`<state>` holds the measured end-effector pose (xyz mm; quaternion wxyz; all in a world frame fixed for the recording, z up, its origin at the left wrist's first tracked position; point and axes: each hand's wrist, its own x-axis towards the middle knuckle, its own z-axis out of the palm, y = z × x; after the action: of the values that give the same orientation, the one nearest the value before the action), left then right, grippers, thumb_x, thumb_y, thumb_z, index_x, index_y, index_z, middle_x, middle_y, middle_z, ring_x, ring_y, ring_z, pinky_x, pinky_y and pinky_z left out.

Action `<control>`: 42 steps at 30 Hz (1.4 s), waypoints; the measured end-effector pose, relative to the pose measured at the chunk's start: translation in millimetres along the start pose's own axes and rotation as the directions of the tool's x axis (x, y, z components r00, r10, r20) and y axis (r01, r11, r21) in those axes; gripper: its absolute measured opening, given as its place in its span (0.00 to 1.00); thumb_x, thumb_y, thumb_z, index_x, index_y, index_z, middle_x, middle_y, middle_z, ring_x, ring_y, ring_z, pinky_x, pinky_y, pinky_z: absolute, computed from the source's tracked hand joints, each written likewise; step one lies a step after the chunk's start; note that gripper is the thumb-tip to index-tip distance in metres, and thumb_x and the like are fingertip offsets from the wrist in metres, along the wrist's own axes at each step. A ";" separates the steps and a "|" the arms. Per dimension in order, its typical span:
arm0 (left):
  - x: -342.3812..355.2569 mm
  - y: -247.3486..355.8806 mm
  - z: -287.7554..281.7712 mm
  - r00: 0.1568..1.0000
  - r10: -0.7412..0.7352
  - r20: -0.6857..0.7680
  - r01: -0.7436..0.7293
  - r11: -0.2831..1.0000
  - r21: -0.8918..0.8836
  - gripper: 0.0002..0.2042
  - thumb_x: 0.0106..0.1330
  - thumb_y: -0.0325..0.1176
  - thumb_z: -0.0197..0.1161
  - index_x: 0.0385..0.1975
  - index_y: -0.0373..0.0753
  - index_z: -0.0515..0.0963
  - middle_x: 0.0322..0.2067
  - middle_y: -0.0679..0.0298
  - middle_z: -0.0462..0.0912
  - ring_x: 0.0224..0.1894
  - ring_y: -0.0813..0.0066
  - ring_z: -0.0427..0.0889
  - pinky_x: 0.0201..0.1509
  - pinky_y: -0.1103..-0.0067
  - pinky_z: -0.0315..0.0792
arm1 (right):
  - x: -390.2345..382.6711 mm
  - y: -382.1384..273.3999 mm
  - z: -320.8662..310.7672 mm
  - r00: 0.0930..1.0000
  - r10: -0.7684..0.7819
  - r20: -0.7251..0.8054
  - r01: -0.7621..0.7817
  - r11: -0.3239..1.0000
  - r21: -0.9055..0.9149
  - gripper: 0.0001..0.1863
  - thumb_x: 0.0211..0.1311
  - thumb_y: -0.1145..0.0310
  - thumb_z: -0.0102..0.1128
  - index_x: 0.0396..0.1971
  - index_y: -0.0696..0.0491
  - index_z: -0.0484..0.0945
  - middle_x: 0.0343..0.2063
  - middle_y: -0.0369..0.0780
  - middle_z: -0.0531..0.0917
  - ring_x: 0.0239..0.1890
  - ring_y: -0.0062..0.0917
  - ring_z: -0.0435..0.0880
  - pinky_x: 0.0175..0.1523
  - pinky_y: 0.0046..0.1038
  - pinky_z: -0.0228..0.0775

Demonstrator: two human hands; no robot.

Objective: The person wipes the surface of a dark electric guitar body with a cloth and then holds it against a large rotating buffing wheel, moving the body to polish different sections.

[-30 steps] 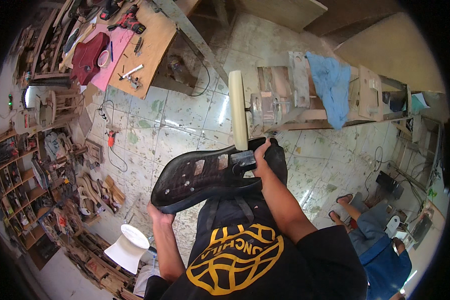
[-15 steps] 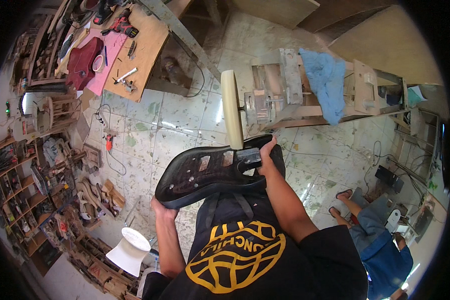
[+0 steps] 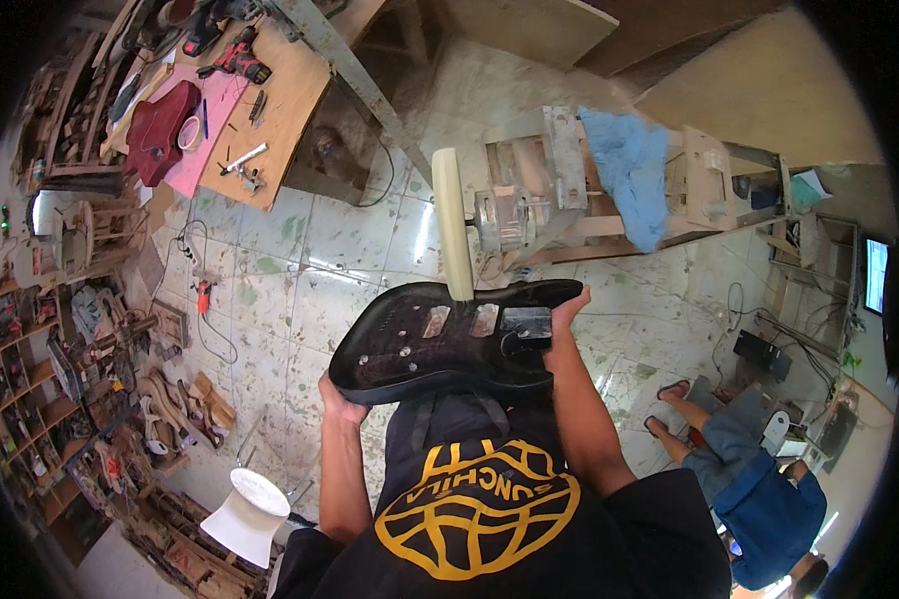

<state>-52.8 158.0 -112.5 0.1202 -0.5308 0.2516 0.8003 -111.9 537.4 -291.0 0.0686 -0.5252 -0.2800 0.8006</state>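
Observation:
I hold a black electric guitar body (image 3: 410, 334) in front of my waist, its hollowed face up and its neck end to the right. My left hand (image 3: 344, 401) is closed around its rounded left end. At the other end my right hand (image 3: 566, 317) grips the side by the horn, its fingers partly hidden behind the body. A cream buffing wheel (image 3: 451, 225), seen edge-on, stands just beyond; its near rim meets the far edge of the body. The wheel sits on the shaft of a motor (image 3: 501, 215).
A blue cloth (image 3: 624, 175) drapes over the wooden machine frame (image 3: 704, 180). At the far left, a workbench (image 3: 290, 130) bears a dark red guitar body (image 3: 160, 135) and a drill (image 3: 240, 62). A white stool (image 3: 248, 514) stands near left. Another person (image 3: 759, 499) is at the right.
The guitar body has moved right along the wheel and levelled out, with both hands still on it. The whole view has shifted slightly.

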 end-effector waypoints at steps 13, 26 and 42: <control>26.3 -28.1 14.3 0.965 -0.177 0.191 0.173 0.984 0.036 0.23 0.66 0.39 0.35 0.51 0.31 0.72 0.49 0.48 0.77 0.49 0.55 0.77 0.56 0.63 0.72 | -75.5 -84.6 -0.9 0.949 -0.256 -0.187 0.260 0.966 -0.003 0.40 0.57 0.31 0.30 0.44 0.55 0.72 0.41 0.47 0.79 0.40 0.41 0.77 0.49 0.43 0.70; 38.6 -61.8 70.7 0.866 -0.391 0.313 0.367 0.920 0.135 0.24 0.67 0.39 0.35 0.53 0.29 0.69 0.51 0.46 0.74 0.52 0.52 0.75 0.59 0.60 0.69 | -100.4 -146.5 -49.9 0.879 -0.404 -0.252 0.434 0.898 0.071 0.39 0.60 0.34 0.30 0.48 0.56 0.71 0.45 0.48 0.77 0.43 0.43 0.77 0.51 0.43 0.69; 91.1 -112.1 119.6 0.757 -0.601 0.257 0.564 0.799 0.210 0.23 0.67 0.39 0.34 0.49 0.29 0.70 0.49 0.45 0.75 0.51 0.50 0.76 0.59 0.57 0.68 | -68.2 -196.5 -131.8 0.680 -0.486 -0.549 0.530 0.843 -0.091 0.37 0.60 0.38 0.32 0.46 0.59 0.72 0.44 0.46 0.77 0.43 0.41 0.77 0.51 0.42 0.68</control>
<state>-132.8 309.3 -189.2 0.4332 -0.4417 0.0992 0.7794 -2.2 723.3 -172.4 0.3854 -0.6316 -0.3523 0.5731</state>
